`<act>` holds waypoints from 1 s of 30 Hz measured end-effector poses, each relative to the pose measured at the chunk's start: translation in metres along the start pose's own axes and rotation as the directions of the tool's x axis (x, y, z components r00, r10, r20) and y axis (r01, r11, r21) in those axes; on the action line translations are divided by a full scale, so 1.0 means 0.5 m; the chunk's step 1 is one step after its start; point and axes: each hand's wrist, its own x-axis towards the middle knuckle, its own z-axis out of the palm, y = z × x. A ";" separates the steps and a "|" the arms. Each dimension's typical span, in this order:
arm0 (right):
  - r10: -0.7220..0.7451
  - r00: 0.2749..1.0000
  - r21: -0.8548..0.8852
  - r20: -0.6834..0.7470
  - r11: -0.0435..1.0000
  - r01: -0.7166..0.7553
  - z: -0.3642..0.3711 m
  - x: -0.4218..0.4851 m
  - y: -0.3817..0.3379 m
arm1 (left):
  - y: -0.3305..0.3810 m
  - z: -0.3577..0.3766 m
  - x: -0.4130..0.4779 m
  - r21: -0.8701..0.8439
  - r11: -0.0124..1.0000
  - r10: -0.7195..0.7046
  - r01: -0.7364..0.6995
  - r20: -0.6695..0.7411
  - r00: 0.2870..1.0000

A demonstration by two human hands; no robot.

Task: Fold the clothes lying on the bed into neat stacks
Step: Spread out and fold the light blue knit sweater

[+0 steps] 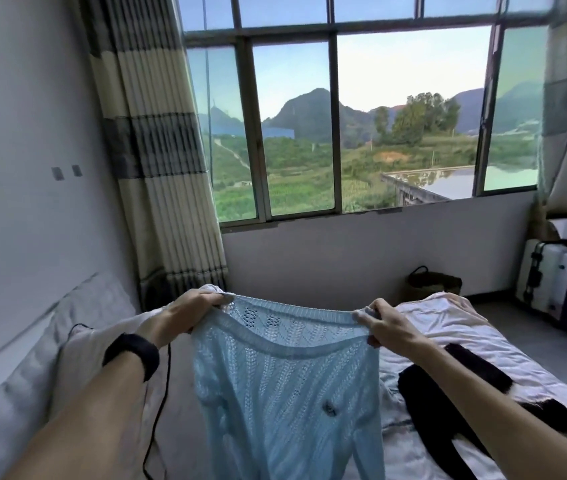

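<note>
A light blue open-knit sweater hangs in the air over the bed, stretched wide between both hands. My left hand grips one end of its ribbed band, and my right hand pinches the other end. The sweater's body drops down out of the bottom of the view. A black garment lies spread on the bed's white sheet under my right forearm. A black band sits on my left wrist.
A pillow and a black cable lie at the bed's left by the wall. Striped curtains flank a large window. A dark woven basket stands on the floor beyond the bed, white suitcases at the right.
</note>
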 end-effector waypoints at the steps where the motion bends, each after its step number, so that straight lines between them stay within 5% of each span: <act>1: -0.033 0.999 -0.115 0.023 0.993 0.035 0.000 -0.003 0.003 | -0.002 -0.011 0.003 0.025 1.000 0.015 -0.015 -0.026 1.000; 6: -0.155 0.986 -0.255 -0.054 0.957 0.137 0.031 -0.007 0.003 | -0.022 -0.046 -0.012 0.250 0.962 0.156 -0.113 -0.161 0.974; 14: -0.145 0.986 -0.552 -0.080 0.830 0.077 0.057 -0.002 -0.032 | -0.083 -0.056 -0.056 0.128 0.967 0.250 -0.222 -0.278 0.928; 17: 0.059 0.998 -0.556 -0.015 0.829 -0.058 0.073 -0.012 -0.025 | -0.113 -0.073 -0.074 0.233 0.944 0.299 -0.235 -0.300 0.906; 20: 0.354 0.900 -0.181 0.253 0.932 -0.315 0.088 -0.031 -0.006 | -0.183 -0.114 -0.081 0.534 0.825 0.344 -0.187 -0.211 0.915; 23: 0.379 0.866 -0.004 0.327 0.916 -0.400 0.085 -0.052 0.012 | -0.237 -0.129 -0.086 0.593 0.801 0.210 -0.086 -0.145 0.967; 28: 0.169 0.931 0.013 0.325 0.983 -0.183 0.053 -0.089 0.026 | -0.279 -0.132 -0.122 0.561 0.824 -0.163 0.082 0.096 0.982; 30: 0.130 0.942 -0.126 0.311 0.987 -0.095 0.035 -0.110 0.020 | -0.298 -0.123 -0.144 0.566 0.821 -0.221 0.076 0.192 0.956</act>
